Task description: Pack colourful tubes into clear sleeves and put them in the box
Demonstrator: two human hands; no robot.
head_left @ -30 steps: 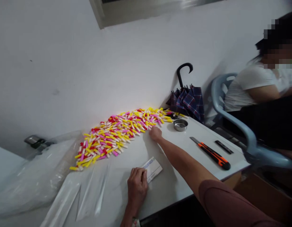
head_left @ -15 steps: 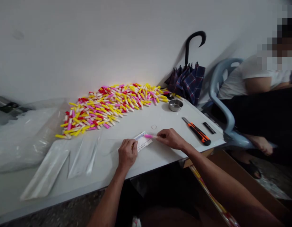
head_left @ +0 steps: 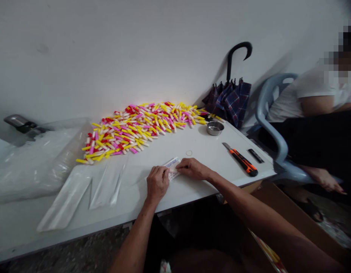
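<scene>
My left hand rests on the white table with its fingers closed on a small printed white packet. My right hand is closed against the packet's right end; the pink stick it carried a moment ago is hidden under its fingers. A long heap of yellow, red, pink and white sticks lies along the wall beyond both hands.
Clear plastic sleeves and a large plastic bag lie left. A small steel bowl, an orange utility knife and a black strip lie right. A folded plaid umbrella leans on the wall. Another person sits in a blue chair.
My right hand drew back from the heap with a pink stick and brought it to the packet; now it presses against the packet's end. My left hand stayed on the packet.
</scene>
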